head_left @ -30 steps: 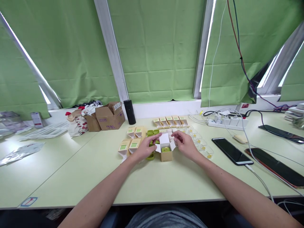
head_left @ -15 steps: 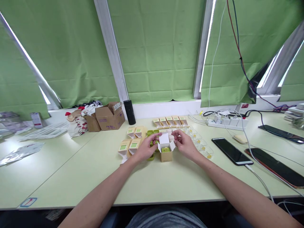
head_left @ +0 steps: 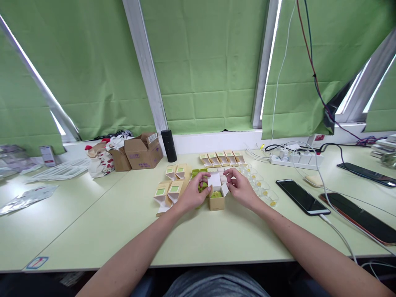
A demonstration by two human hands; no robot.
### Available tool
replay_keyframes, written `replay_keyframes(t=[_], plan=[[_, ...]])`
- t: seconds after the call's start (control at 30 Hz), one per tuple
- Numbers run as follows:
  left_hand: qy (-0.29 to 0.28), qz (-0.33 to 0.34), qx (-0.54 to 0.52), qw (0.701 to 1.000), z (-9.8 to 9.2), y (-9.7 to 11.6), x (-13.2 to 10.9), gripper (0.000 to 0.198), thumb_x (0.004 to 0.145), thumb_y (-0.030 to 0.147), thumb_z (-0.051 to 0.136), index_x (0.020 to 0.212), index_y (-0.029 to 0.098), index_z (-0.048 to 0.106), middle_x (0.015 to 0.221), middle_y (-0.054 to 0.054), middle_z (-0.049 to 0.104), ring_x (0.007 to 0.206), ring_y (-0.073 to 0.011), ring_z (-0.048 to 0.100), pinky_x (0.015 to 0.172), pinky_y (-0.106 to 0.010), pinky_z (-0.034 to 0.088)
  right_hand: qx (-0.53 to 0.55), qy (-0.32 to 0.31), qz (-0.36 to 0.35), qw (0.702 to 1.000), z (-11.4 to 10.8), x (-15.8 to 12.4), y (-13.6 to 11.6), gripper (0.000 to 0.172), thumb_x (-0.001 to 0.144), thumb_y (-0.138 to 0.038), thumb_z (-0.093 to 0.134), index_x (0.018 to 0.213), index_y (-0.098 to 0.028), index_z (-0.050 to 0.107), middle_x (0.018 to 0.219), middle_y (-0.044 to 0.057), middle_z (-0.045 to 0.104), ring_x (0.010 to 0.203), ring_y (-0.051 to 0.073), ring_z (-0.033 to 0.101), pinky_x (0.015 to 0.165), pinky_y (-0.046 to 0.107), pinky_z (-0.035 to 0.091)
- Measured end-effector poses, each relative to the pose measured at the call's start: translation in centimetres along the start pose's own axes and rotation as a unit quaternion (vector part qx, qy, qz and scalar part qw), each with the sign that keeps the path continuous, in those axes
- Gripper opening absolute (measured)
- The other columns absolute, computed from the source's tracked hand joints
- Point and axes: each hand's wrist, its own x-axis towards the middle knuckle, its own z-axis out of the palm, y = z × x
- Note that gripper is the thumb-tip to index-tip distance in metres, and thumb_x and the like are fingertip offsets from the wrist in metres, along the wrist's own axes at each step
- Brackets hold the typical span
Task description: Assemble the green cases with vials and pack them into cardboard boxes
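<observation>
A small tan carton [head_left: 216,201] stands upright on the pale green table [head_left: 198,239], its white flaps [head_left: 214,180] open and a green round item [head_left: 216,194] inside. My left hand [head_left: 194,194] grips the carton's left side with fingers curled on the left flap. My right hand [head_left: 241,187] pinches the right flap. More green items [head_left: 195,173] lie just behind my left hand. Folded tan cartons with green labels [head_left: 168,190] sit to the left.
A row of tan cartons [head_left: 221,158] and clear blister shells [head_left: 262,187] lie behind and right. Phones [head_left: 302,196] with cables and a power strip [head_left: 295,159] fill the right side. A black bottle [head_left: 168,146], brown boxes [head_left: 142,150] and bags stand at back left.
My left hand has slid closer against the carton's left side and now covers the green items there. The right hand shifted slightly on the right flap.
</observation>
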Motion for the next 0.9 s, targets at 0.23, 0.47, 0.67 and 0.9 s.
replay_keyframes(t=[0.23, 0.47, 0.67, 0.9], plan=[[-0.006, -0.024, 0.002, 1.0, 0.2, 1.0, -0.2, 0.035, 0.092, 0.025, 0.069, 0.125, 0.024, 0.058, 0.106, -0.005, 0.062, 0.095, -0.0201, 0.056, 0.086, -0.034, 0.047, -0.014, -0.005, 0.008, 1.0, 0.0, 0.0, -0.1, 0.035, 0.078, -0.024, 0.058, 0.113, -0.024, 0.056, 0.081, -0.006, 0.046, 0.06, 0.013, 0.047, 0.055, 0.027, 0.034], [-0.003, -0.033, -0.023, 0.999, 0.4, 1.6, -0.2, 0.035, 0.089, 0.019, 0.069, 0.119, 0.023, 0.053, 0.106, -0.004, 0.059, 0.098, -0.0201, 0.057, 0.088, -0.034, 0.048, -0.004, -0.007, 0.012, 1.0, 0.1, -0.1, -0.4, 0.034, 0.079, -0.026, 0.06, 0.113, -0.024, 0.055, 0.08, -0.006, 0.046, 0.059, 0.013, 0.046, 0.055, 0.027, 0.033], [-0.001, -0.032, -0.023, 0.999, 0.5, 1.7, -0.1, 0.035, 0.087, 0.018, 0.068, 0.117, 0.023, 0.051, 0.106, -0.004, 0.058, 0.096, -0.0198, 0.055, 0.087, -0.035, 0.047, -0.011, -0.011, 0.013, 1.0, 0.1, -0.2, -0.5, 0.033, 0.081, -0.029, 0.061, 0.114, -0.024, 0.054, 0.079, -0.006, 0.047, 0.059, 0.013, 0.046, 0.056, 0.027, 0.034], [0.009, -0.014, -0.029, 0.999, 0.8, 1.1, 0.1, 0.036, 0.085, 0.016, 0.069, 0.115, 0.023, 0.051, 0.104, -0.004, 0.06, 0.093, -0.0191, 0.056, 0.085, -0.034, 0.048, -0.022, -0.028, 0.015, 0.999, 0.3, -0.3, -0.5, 0.032, 0.085, -0.033, 0.063, 0.115, -0.025, 0.053, 0.081, -0.006, 0.049, 0.061, 0.013, 0.048, 0.056, 0.026, 0.036]])
